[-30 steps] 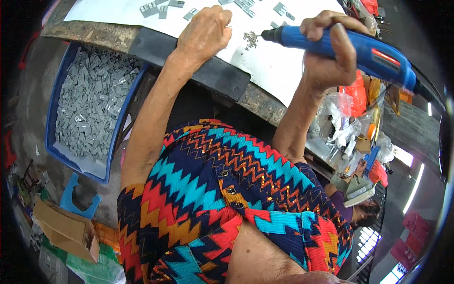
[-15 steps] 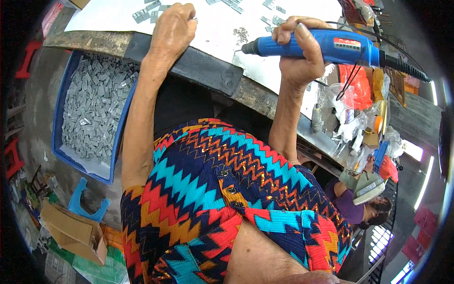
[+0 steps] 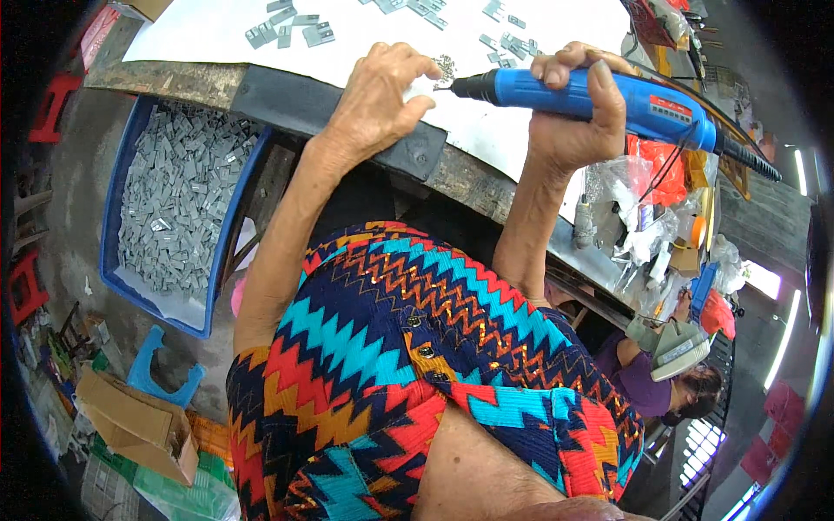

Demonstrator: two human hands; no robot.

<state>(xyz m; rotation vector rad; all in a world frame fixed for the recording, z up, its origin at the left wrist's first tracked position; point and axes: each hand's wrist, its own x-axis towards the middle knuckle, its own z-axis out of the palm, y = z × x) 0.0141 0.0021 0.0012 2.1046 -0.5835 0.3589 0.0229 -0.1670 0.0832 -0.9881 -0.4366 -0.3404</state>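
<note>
My right hand is wrapped around a blue electric screwdriver, held nearly level above the table. Its black nose and thin bit point left, close to the fingertips of my left hand. That left hand is over the table's near edge, thumb and forefinger apart with nothing visible between them. Just beyond the bit lies a small pile of tiny screws on the white sheet. Small grey plastic pieces lie in groups farther back on the sheet.
A blue tray full of grey pieces stands at the left, below the table. Black padding covers part of the table edge. Plastic bags and clutter lie at the right. Another person sits at the lower right.
My left hand has moved right, from the grey pieces toward the screwdriver's tip, and its thumb and forefinger have spread. The screwdriver has shifted slightly right in my right hand's grip.
</note>
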